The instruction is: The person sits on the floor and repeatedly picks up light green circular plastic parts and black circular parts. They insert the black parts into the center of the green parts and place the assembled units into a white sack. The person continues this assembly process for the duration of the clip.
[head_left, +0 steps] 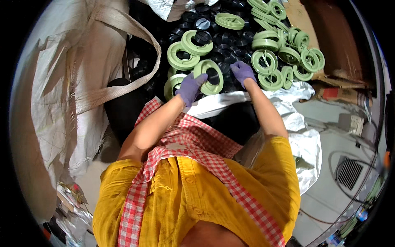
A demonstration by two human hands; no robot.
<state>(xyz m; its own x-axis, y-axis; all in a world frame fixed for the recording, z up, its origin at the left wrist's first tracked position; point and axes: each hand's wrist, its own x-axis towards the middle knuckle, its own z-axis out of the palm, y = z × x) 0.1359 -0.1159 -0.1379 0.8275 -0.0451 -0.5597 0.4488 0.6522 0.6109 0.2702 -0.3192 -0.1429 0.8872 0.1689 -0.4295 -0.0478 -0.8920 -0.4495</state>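
Note:
My left hand, in a purple glove, grips the near left rim of a pale green plastic ring, its thumb over the edge. The ring is tilted up, and black parts show through its opening. To the right, my gloved right hand is closed low over the heap of round black plastic caps; whatever its fingers hold is hidden. Just beyond my left hand, more green rings lie on the caps, one with a black cap on it.
A pile of green rings rises on the right beside a cardboard sheet. White sacking edges the heap in front of me. A large woven bag with a looped strap stands left. A cable runs at right.

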